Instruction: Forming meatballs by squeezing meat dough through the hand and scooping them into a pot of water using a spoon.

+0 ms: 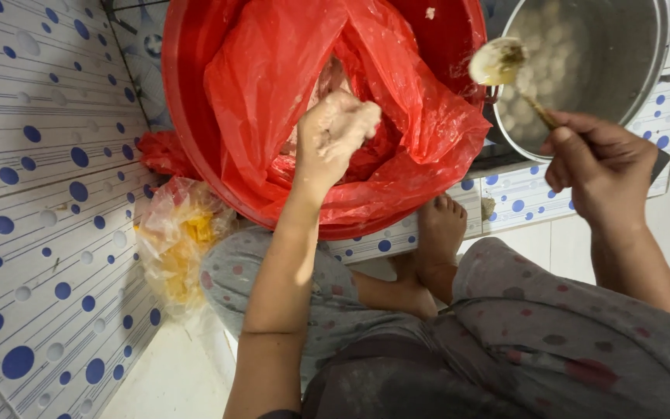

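1. Left hand (335, 132) clenched on a pale paste lump, inside the red bag (288, 70) lining the red tub (184, 116); paste below it mostly hidden.
2. Right hand (599, 167) grips a spoon (498, 62) over the steel pot (583, 54); pot contents blurry, rim cut off.

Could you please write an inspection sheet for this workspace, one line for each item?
Surface: tiled ledge with blue dots, beside a tiled wall.
Job's things: red basin lined with a red plastic bag holding pale paste; steel pot of pale balls in water; spoon carrying paste.
Clutter: clear bag with yellow contents on the floor.
Grips: left hand, coated in paste, closed on a lump over the basin; right hand holds the spoon over the pot.
Cables: nothing seen.
Surroundings: the person's bare foot near the ledge.
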